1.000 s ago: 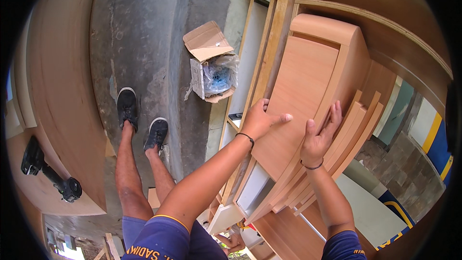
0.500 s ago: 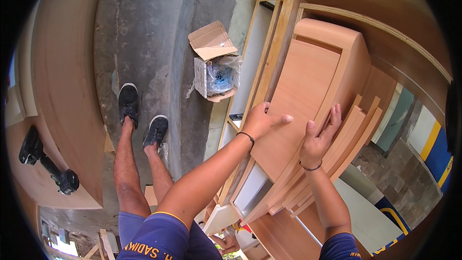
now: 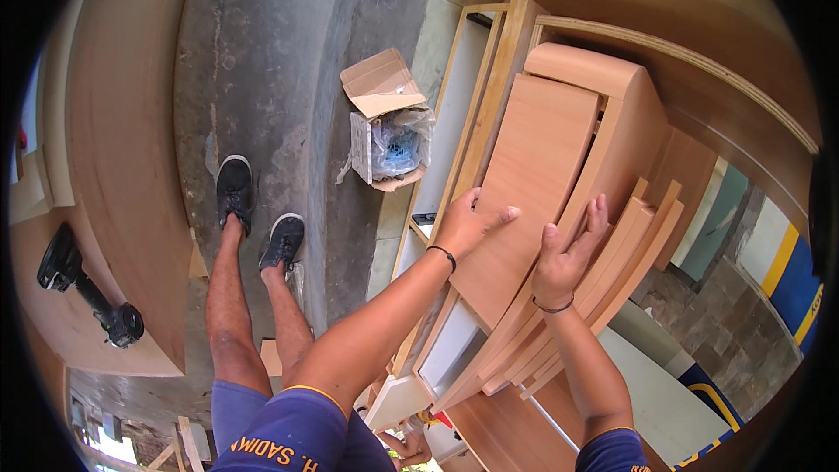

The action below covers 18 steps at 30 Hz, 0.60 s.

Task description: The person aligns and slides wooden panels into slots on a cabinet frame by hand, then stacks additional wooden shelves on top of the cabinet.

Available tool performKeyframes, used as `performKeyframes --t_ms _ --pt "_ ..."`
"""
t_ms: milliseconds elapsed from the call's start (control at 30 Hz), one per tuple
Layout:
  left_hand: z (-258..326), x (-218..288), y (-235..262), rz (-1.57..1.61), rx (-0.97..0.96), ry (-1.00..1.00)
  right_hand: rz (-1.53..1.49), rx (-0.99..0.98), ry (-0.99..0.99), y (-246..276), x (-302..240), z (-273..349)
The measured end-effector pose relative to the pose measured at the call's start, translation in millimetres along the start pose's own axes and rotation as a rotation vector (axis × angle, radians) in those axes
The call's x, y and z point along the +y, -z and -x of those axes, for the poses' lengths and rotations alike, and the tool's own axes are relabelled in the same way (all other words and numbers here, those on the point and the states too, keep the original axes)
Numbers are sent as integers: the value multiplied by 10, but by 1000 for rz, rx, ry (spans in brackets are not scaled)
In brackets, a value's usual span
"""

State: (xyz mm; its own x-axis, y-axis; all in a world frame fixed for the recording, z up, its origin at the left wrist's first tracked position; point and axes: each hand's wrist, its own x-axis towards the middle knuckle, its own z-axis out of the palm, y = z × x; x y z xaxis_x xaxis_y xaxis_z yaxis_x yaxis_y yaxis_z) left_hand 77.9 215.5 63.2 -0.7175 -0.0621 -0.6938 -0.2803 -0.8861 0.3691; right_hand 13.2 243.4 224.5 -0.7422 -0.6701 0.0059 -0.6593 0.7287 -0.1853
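Note:
A flat light-brown wooden panel (image 3: 540,144) sits at a slant in the face of a wooden cabinet (image 3: 636,114) with a rounded top. My left hand (image 3: 470,225) grips the panel's left edge, thumb on its face and fingers curled past the edge, partly hidden. To the right, my right hand (image 3: 564,258) is open, fingers stretched, with its edge beside the frame along the panel's right side; whether it touches is hard to tell. Several curved wooden strips (image 3: 625,249) lean just right of that hand.
An open cardboard box (image 3: 360,147) with plastic bags stands on the concrete floor (image 3: 253,61). A black cordless power tool (image 3: 92,293) lies on a wooden board at left. Another person's hand (image 3: 411,447) shows at the bottom. Long wooden frames (image 3: 489,105) run alongside the cabinet.
The panel has shifted slightly against its frame, and a dark gap now shows along its upper right edge. Both hands keep nearly the same pose; the view has moved a little.

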Motion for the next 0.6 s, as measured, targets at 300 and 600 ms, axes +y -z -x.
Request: performKeyframes --t_ms 300,600 --pt "44 252 67 -73 -114 19 -87 23 -1 -58 61 14" --pt "90 379 80 -81 -85 43 -140 5 -20 -43 28 -2"
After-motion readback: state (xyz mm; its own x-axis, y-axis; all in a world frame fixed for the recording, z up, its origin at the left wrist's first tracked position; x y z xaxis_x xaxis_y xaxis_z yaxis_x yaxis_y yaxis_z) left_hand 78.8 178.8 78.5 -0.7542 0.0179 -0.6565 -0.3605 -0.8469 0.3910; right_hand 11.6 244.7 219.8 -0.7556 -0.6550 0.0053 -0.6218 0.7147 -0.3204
